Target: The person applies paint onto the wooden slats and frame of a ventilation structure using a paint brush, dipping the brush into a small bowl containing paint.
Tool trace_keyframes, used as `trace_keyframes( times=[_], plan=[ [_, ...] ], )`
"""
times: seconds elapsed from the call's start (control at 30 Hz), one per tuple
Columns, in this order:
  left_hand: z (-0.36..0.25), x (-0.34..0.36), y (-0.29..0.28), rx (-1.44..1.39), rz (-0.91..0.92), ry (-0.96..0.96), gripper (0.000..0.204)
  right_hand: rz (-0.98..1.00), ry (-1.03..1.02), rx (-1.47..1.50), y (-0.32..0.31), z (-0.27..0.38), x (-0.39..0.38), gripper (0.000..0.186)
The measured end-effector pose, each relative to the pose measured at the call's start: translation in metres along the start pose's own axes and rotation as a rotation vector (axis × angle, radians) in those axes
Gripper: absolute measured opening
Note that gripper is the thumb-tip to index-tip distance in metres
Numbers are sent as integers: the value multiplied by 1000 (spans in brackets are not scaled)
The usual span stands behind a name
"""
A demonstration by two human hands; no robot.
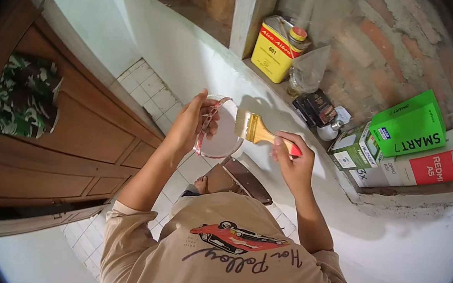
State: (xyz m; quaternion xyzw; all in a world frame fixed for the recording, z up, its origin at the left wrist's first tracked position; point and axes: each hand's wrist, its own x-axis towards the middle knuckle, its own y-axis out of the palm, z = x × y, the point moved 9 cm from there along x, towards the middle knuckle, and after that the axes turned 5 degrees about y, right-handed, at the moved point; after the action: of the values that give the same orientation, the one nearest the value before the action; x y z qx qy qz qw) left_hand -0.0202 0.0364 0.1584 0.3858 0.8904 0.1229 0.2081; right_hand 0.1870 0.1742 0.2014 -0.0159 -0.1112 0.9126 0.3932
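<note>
My left hand (188, 120) is closed on the side of a round white tub (224, 133), its fingers wrapped round a red patterned band at the left edge. The tub's pale inside faces up. To its right, my right hand (295, 163) grips a flat paintbrush (262, 134) by its wooden handle, which has a red end. The brush's metal band and pale bristles point left, at the tub's right rim. Whether the bristles touch the rim, I cannot tell.
On the wall ledge stand a yellow metal can (273, 50), a jar under clear plastic (305, 75), dark small boxes (315, 108) and a green box (410, 126) over other cartons. A brown wooden door (64, 140) is at left, with camouflage cloth (24, 95) hanging on it.
</note>
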Motion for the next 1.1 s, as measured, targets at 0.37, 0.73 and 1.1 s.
trace_keyframes(
  times=[0.37, 0.73, 1.1],
  plan=[
    [-12, -16, 26, 8, -74, 88, 61, 582, -248, -906, 159, -52, 74, 24],
    [8, -34, 31, -126, -111, 124, 60, 782, -46, -18, 184, -82, 51, 21],
    [-2, -36, 42, -132, -153, 205, 63, 629, -296, -574, 132, -21, 57, 15]
  ],
)
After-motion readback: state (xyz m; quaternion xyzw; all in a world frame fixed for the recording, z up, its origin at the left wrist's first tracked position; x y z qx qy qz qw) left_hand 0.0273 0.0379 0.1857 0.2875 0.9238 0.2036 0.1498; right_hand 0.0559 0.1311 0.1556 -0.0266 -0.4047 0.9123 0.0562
